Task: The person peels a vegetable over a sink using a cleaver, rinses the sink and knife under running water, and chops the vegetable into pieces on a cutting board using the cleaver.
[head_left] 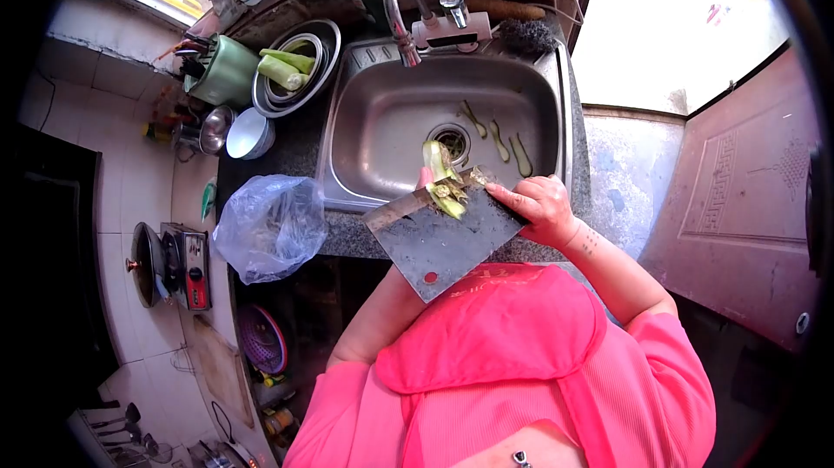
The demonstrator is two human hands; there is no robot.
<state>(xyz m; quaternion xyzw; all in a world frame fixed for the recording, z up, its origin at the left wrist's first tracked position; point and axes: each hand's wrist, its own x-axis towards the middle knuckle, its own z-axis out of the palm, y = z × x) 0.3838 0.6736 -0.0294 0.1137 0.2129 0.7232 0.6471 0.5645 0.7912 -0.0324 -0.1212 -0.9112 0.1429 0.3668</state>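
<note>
A wide, dark cleaver blade [439,242] with a round hole is over the sink's front edge. My right hand [543,212] is closed at its right end, with the index finger stretched along the upper edge. Pale green vegetable pieces with brownish bits [447,199] lie at the blade's top edge, over the sink. Behind the blade, my left hand [425,176] is mostly hidden; a small pink part of it shows beside the vegetable, so its grip cannot be made out. Green peel strips [499,142] lie in the metal sink [373,120], right of the drain.
A tap [404,33] arches over the sink's back. Left of the sink are nested bowls [326,86] with green vegetable pieces, a white bowl [250,134] and a green knife holder [226,73]. A clear plastic bag [271,229] hangs at the counter's front edge.
</note>
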